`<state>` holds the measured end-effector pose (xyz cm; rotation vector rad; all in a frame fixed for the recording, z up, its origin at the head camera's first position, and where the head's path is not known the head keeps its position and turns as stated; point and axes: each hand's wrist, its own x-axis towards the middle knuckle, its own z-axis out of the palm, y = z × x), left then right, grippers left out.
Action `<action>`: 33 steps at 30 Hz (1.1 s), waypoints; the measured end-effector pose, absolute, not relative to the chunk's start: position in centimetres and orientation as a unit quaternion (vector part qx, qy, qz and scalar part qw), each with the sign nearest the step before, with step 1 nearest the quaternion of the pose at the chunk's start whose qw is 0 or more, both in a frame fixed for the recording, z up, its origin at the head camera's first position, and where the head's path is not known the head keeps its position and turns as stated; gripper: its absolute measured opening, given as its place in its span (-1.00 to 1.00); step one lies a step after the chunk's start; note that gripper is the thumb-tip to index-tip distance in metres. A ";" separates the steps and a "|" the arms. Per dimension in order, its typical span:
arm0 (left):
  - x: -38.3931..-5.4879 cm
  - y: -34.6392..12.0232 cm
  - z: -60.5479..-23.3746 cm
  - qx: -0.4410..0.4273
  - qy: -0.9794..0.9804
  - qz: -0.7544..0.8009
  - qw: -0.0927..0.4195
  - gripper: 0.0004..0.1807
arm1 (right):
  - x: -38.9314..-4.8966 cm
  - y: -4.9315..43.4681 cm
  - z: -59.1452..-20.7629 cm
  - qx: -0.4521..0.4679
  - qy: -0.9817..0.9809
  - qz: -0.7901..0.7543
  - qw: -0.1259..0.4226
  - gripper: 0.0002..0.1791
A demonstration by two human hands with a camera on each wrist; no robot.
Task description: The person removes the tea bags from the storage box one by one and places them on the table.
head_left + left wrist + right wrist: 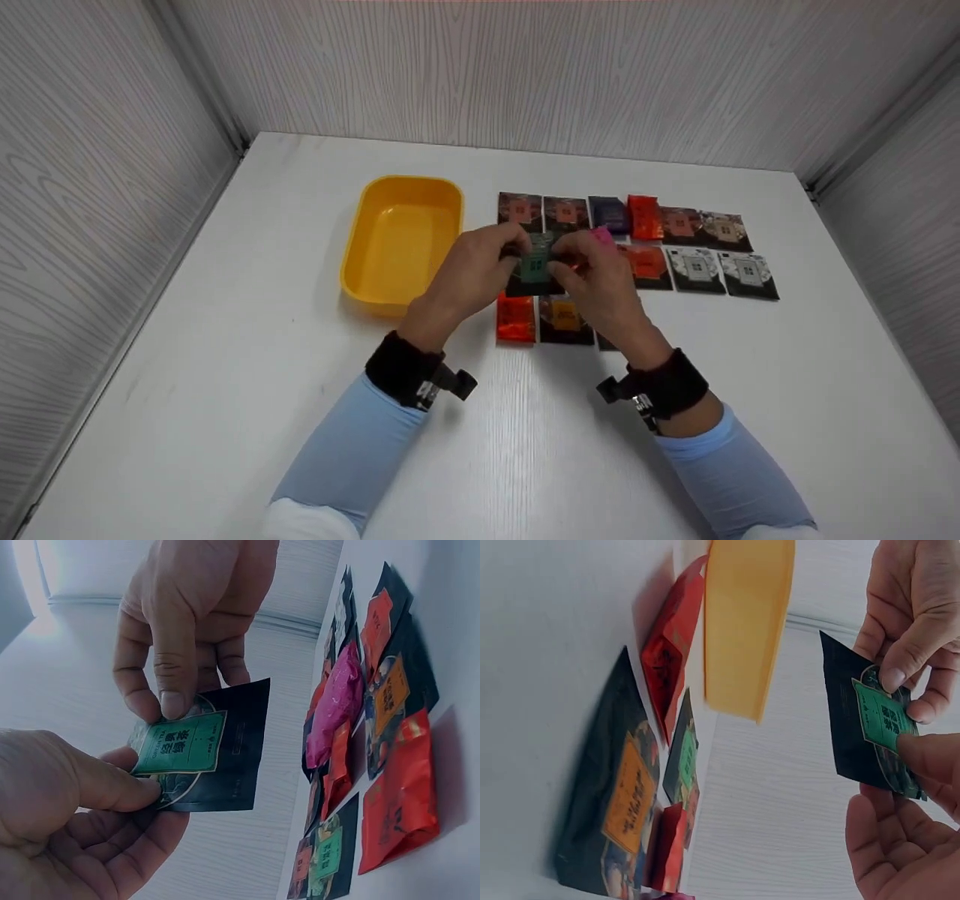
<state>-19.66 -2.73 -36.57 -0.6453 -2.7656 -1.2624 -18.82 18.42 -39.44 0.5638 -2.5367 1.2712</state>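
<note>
Over the middle rows of sachets, a dark tea sachet with a green label (535, 268) hangs between the two hands, one at each side. My left hand (480, 268) pinches one side; in the left wrist view its thumb lies flat across the sachet (236, 746) near the label. My right hand (600, 281) pinches the opposite side with thumb and fingers. The right wrist view shows the sachet (847, 716) tilted, its label facing the camera and its dark end sticking out past the fingers.
A yellow tray (351, 259) stands left of the hands. Several sachets lie in rows on the white table (247, 337): a red one (516, 321), an orange-labelled one (566, 321), a pink one (337, 705), white ones (696, 270). Wood-grain panels (525, 82) enclose the back and sides.
</note>
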 end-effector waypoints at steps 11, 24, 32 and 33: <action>-19.3 -2.8 -37.8 -0.168 -0.891 -0.423 -0.006 -0.84 | -18.7 20.2 -40.1 0.159 -0.866 0.466 0.089 -0.89; -18.7 -4.0 -38.2 -0.153 -0.922 -0.352 -0.051 -0.84 | -18.9 32.9 -39.0 0.013 -0.942 0.335 -0.033 -0.78; -17.7 -4.3 -37.8 -0.167 -0.928 -0.324 -0.076 -0.78 | -18.8 37.2 -41.0 -0.010 -0.944 0.310 -0.112 -0.70; -17.6 -4.4 -37.7 -0.170 -0.932 -0.312 -0.070 -0.77 | -18.9 37.3 -41.3 -0.011 -0.943 0.309 -0.120 -0.70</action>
